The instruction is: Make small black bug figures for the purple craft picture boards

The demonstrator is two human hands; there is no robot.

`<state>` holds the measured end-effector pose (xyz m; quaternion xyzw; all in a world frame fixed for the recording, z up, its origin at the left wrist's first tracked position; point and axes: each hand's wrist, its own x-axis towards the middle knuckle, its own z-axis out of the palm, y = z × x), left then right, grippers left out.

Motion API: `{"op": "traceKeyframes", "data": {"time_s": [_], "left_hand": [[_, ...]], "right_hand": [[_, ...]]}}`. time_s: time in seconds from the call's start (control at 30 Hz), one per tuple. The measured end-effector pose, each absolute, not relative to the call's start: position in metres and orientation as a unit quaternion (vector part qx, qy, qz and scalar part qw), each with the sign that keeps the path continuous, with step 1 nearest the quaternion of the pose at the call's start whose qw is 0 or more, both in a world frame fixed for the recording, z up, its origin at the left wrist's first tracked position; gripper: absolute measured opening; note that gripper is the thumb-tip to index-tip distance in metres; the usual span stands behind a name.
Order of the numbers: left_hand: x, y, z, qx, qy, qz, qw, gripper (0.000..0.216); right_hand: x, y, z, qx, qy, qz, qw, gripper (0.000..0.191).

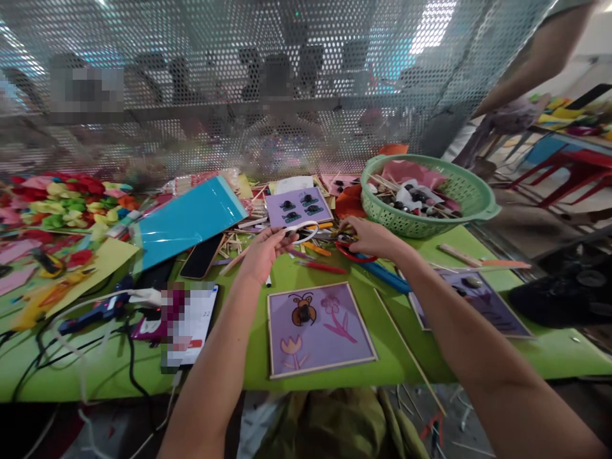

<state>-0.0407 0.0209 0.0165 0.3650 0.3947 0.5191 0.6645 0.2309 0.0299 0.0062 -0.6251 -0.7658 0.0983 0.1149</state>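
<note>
My left hand [268, 252] is closed, pinching a thin white loop [313, 225] with a dark part at the fingertips; its kind is unclear. To the right, my right hand [368, 237] reaches into a pile of tools and sticks. Its fingers are bent together over a small item that I cannot make out, just above a red loop-shaped handle [356, 257]. Below both hands lies a purple card [313, 350] with a stick border, a drawn bee-like figure and flowers. Behind them is another purple card [272, 207] with several dark shapes on it.
A green basket [478, 217] of sticks and dark pieces stands at the back right. Blue plastic packaging [186, 220], a phone [205, 325], a glue gun [98, 312] and cables lie left. Another framed card [507, 319] is at right. A perforated metal screen [287, 127] rises behind.
</note>
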Motion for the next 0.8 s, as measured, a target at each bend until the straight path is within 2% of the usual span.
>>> {"op": "traceKeyframes", "data": {"time_s": [0.1,0.27,0.43,0.5,0.63,0.8], "left_hand": [[-0.043,0.022,0.015,0.362,0.389,0.522,0.667,0.008],[-0.047,0.024,0.016,0.343,0.377,0.556,0.657,0.007],[-0.052,0.025,0.019,0.317,0.384,0.594,0.631,0.006],[-0.053,0.025,0.019,0.308,0.385,0.606,0.624,0.007],[-0.053,0.026,0.019,0.287,0.381,0.617,0.626,0.008],[-0.051,0.026,0.016,0.277,0.376,0.615,0.635,0.008]], "right_hand": [[0.241,0.029,0.011,-0.612,-0.763,0.131,0.162,0.049],[0.266,0.036,0.008,-0.604,-0.745,0.199,0.200,0.058],[0.276,0.039,0.008,-0.566,-0.740,0.241,0.270,0.050],[0.271,0.035,0.013,-0.545,-0.736,0.273,0.295,0.052],[0.247,0.020,0.022,-0.492,-0.736,0.357,0.300,0.061],[0.217,0.005,0.026,-0.476,-0.731,0.387,0.297,0.064]]}}
